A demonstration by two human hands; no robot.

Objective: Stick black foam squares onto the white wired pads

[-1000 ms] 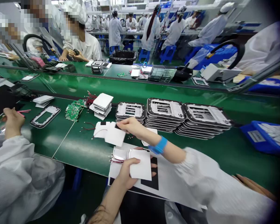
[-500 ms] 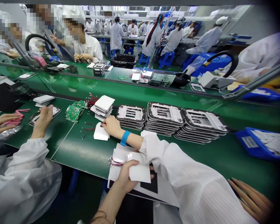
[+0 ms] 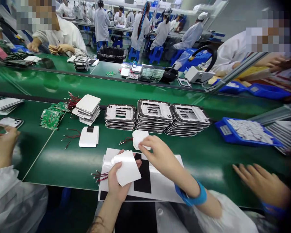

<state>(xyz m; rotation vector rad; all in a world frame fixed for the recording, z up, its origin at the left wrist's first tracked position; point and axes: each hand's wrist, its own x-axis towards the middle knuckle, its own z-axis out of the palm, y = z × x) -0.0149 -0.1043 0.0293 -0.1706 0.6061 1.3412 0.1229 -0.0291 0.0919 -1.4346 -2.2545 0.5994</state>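
My left hand [image 3: 118, 183] is closed round thin white panels [image 3: 129, 169], thumb on top and fingertips showing at the far edge. Thin dark-red wires [image 3: 100, 175] stick out to the left of this hand. Over the bench, my right hand [image 3: 157, 152], with a blue wristband, has its fingertips pinched at the edge of a white panel with wires [image 3: 137, 136]. Further left lies another white panel [image 3: 88, 139] bearing a black patch. Beneath my left hand are white sheets [image 3: 166, 179] with a black rectangle [image 3: 145, 179] on them.
Stacks of framed housings [image 3: 155, 111] stand behind my hands. To their left are a pile of white panels [image 3: 88, 105] and green circuit boards [image 3: 50, 118]. A blue bin [image 3: 226, 131] of white parts sits right. Co-workers' hands [image 3: 262, 183] rest at both sides.
My right hand has moved from the left panel to the right one, uncovering a black patch on the left panel. My left hand keeps its panels. The view has swung right.
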